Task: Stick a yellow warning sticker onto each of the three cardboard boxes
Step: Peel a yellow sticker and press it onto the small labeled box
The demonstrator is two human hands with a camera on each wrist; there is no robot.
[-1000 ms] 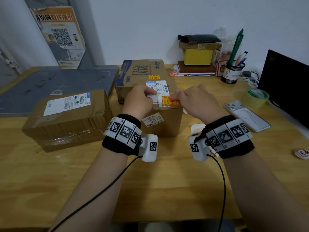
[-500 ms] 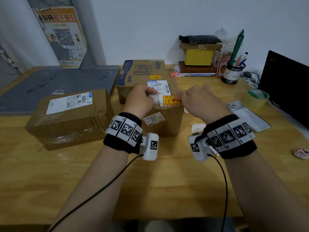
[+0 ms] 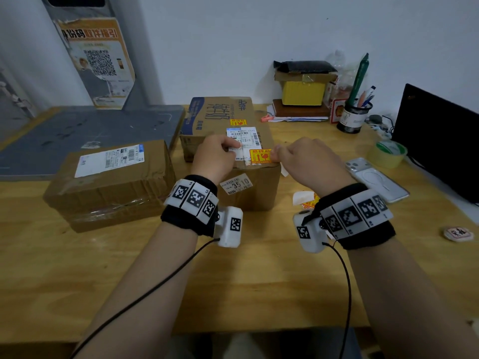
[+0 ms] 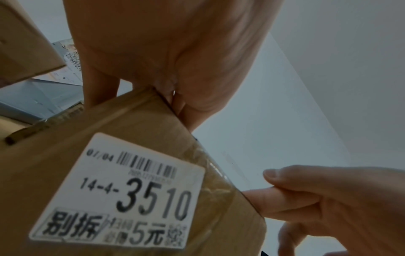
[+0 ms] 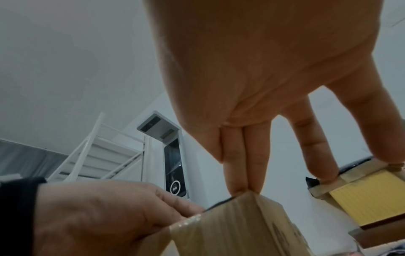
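Note:
Three cardboard boxes stand on the wooden desk: a flat one (image 3: 108, 182) at the left, a blue-printed one (image 3: 220, 112) at the back with a small yellow sticker (image 3: 238, 122), and a front one (image 3: 248, 187) (image 4: 131, 138) with a "3510" label. On the front box's top lies a yellow warning sticker (image 3: 260, 156). My right hand (image 3: 278, 154) presses its straight fingertips (image 5: 241, 181) at the sticker's right end. My left hand (image 3: 233, 149) rests on the white shipping label beside it, holding nothing. A sticker sheet (image 3: 304, 199) lies under my right wrist.
Right of the boxes lie a phone (image 3: 375, 177), a tape roll (image 3: 388, 154) and a black screen (image 3: 438, 138). A pen holder (image 3: 355, 117) and a small yellow box (image 3: 303, 93) stand at the back. A grey mat (image 3: 90, 133) lies at the back left.
My right fingers have slid rightward off the yellow sticker, so more of it shows. The left hand stays on the white label.

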